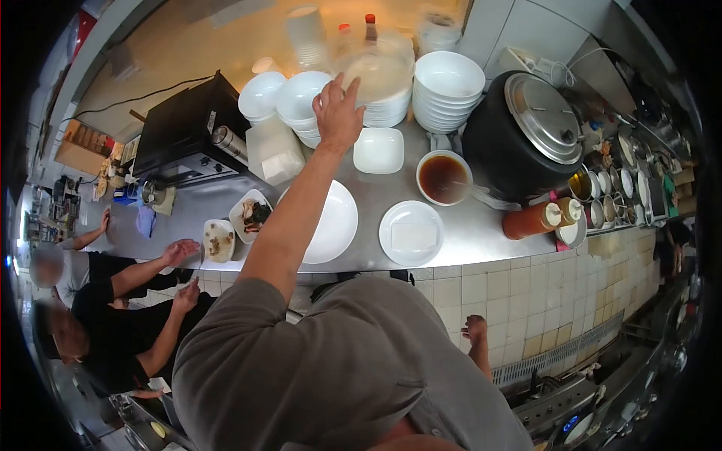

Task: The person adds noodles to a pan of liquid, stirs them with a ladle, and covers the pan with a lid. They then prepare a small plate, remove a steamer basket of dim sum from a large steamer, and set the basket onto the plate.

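My left hand (340, 114) reaches across the steel counter, fingers spread, with fingertips right at the edge of some clear plastic lids (387, 71). Those lids lie on top of a stack of white dishes (389, 114). Just left of the hand stand stacked white bowls (302, 94); below it is a small square white dish (378, 150). Under my left forearm a large white plate (335, 225) is partly hidden. My right hand (474, 328) hangs low at my side over the tiled floor, fingers curled, and nothing shows in it.
A bowl of brown liquid (442, 179) and a white plate (411, 233) are on the counter. At right stand a black pot (519, 128) and sauce bottles (532, 219). Two dishes with food scraps (219, 240) lie left. People (113, 331) stand at left; a stove (571, 425) is behind me.
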`<state>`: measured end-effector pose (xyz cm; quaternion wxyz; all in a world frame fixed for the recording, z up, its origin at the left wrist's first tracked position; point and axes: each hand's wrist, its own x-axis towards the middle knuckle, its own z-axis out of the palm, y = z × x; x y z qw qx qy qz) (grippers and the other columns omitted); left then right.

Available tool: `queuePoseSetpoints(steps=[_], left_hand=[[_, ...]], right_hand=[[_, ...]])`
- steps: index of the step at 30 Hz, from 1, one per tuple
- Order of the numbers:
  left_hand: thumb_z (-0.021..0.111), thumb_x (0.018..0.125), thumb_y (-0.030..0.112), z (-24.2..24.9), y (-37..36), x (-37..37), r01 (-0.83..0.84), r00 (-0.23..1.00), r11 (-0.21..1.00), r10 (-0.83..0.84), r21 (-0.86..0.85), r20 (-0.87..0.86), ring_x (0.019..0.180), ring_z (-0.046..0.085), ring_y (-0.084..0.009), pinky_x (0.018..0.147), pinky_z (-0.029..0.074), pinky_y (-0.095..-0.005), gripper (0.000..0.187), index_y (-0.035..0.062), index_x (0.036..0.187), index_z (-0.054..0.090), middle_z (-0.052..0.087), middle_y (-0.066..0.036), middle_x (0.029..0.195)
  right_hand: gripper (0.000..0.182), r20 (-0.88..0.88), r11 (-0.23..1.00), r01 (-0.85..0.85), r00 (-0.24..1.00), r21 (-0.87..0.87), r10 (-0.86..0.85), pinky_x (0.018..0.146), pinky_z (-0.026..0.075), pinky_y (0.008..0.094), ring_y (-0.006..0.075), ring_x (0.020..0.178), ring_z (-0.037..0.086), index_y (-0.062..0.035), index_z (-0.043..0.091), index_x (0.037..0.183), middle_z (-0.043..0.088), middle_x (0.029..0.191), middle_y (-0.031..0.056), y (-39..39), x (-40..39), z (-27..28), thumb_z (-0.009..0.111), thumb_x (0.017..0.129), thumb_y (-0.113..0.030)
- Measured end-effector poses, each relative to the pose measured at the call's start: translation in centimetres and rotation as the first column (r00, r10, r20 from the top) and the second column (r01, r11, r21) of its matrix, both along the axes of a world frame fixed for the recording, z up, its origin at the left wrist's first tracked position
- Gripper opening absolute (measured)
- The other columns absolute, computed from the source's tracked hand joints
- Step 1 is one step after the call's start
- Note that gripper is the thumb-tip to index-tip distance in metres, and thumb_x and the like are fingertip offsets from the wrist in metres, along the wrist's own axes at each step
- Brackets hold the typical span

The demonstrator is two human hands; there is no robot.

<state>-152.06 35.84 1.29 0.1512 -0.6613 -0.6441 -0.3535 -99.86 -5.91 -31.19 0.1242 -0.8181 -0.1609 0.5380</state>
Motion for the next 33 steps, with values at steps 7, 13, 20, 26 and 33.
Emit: queuePoseSetpoints(steps=[7, 13, 20, 26, 33], left_hand=[[0.061, 0.093, 0.037, 1.4, -2.2, -6.4, -0.203, 0.979, 0.705, 0.165, -0.680, -0.121, 0.131, 0.047, -0.0290, 0.114, 0.019, -0.0630, 0.036, 0.0182, 0.123, 0.068, 0.064, -0.010, 0.125], [0.058, 0.095, 0.040, -0.9, -3.3, -11.2, -0.140, 0.981, 0.922, 0.180, -0.362, 0.077, 0.128, 0.049, -0.0291, 0.116, 0.014, -0.0631, 0.034, 0.0169, 0.118, 0.070, 0.067, -0.006, 0.119], [0.069, 0.087, 0.041, 0.5, -3.7, -14.3, 0.013, 0.995, 0.847, -0.064, -0.532, -0.078, 0.125, 0.053, -0.0232, 0.114, 0.017, -0.0623, 0.038, 0.0167, 0.116, 0.071, 0.068, -0.007, 0.118], [0.079, 0.076, 0.031, 4.7, -2.0, -17.3, 0.247, 0.941, 0.874, -0.114, -0.419, 0.318, 0.097, 0.068, -0.0345, 0.087, 0.052, -0.0364, 0.043, 0.0000, 0.106, 0.071, 0.072, -0.019, 0.103], [0.075, 0.081, 0.022, 4.4, -1.6, -22.2, -0.110, 0.949, 0.983, 0.148, -0.147, 0.278, 0.096, 0.068, -0.0365, 0.089, 0.053, -0.0393, 0.033, 0.0025, 0.107, 0.072, 0.071, -0.022, 0.101]], right_hand=[[0.019, -0.029, 0.987, 0.043, 0.998, -0.152, -0.048, 0.056, 0.054, 0.0427, 0.0260, 0.063, 0.065, -0.0077, 0.062, 0.105, 0.061, 0.083, 0.0084, -3.0, 1.0, -1.4, 0.050, 0.096, -0.018], [0.018, -0.022, 0.996, 0.021, 0.999, -0.086, -0.023, 0.052, 0.053, 0.0396, 0.0245, 0.062, 0.064, -0.0099, 0.060, 0.109, 0.061, 0.085, 0.0078, 0.3, 1.5, -0.1, 0.052, 0.096, -0.019], [0.024, -0.001, 0.997, -0.008, 1.000, 0.078, 0.008, 0.055, 0.055, 0.0407, 0.0220, 0.062, 0.064, -0.0101, 0.055, 0.119, 0.061, 0.086, 0.0074, 3.2, 0.3, 1.8, 0.057, 0.096, -0.017], [0.026, 0.021, 1.000, -0.002, 1.000, 0.003, 0.002, 0.055, 0.055, 0.0412, 0.0233, 0.063, 0.065, -0.0089, 0.056, 0.120, 0.061, 0.085, 0.0068, 2.5, -0.1, 2.3, 0.056, 0.096, -0.016], [0.019, 0.052, 0.998, -0.018, 0.998, -0.062, 0.021, 0.057, 0.056, 0.0413, 0.0250, 0.066, 0.066, -0.0081, 0.061, 0.109, 0.061, 0.085, 0.0070, -0.8, -0.8, 2.2, 0.050, 0.097, -0.018]])
